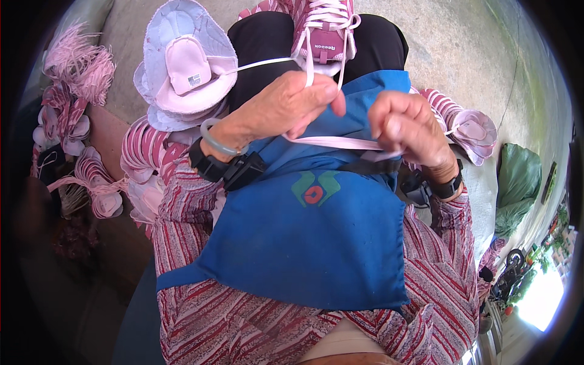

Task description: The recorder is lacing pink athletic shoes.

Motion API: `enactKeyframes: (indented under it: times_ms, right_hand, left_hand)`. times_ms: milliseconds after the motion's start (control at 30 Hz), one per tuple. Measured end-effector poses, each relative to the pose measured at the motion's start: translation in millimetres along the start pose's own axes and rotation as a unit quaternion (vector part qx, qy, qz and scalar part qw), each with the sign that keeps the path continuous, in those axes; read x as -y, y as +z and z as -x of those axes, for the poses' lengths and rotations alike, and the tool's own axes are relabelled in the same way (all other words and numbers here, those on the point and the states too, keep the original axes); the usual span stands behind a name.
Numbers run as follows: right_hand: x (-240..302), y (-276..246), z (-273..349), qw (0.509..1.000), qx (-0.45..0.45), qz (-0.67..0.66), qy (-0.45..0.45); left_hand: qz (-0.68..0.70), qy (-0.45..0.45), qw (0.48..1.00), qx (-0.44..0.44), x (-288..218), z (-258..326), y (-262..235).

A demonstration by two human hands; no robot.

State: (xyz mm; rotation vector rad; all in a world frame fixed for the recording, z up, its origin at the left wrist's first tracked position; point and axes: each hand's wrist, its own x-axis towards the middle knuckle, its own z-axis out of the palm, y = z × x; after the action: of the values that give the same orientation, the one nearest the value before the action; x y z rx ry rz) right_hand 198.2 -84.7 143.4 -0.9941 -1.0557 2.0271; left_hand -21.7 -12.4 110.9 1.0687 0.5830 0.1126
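Note:
A maroon and pink shoe upper (325, 38) lies over my knees at the top, toe pointing away, with pale laces threaded through its eyelets. My left hand (289, 100), just below its tongue, is closed with thumb and finger pinching the pale pink shoelace (331, 142). That lace runs across my lap to my right hand (413, 125), which is curled shut around its other stretch, apart from the shoe. The lace's tip by my right fingers is blurred.
A blue apron (298, 243) covers my lap. Stacked pale pink shoe uppers (187, 64) stand at the left, with more striped uppers (146, 152) below. A bundle of pink laces (82, 64) hangs far left. Another stack (468, 128) and a green sack (517, 182) are at the right.

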Motion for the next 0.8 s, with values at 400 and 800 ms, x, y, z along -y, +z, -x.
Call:
enactKeyframes:
  times_ms: [400,800]
  right_hand:
    - [-54.4,-4.7,-68.9,0.986,-0.034,-0.159,0.024]
    - [-58.7,25.6,-69.1,0.844,0.020,0.508,-0.174]
  left_hand:
    - [-0.221,-0.110,0.956,0.157,-6.1,-2.9,18.7]
    - [0.295,0.038,0.948,-0.112,40.6,-37.7,-28.9]
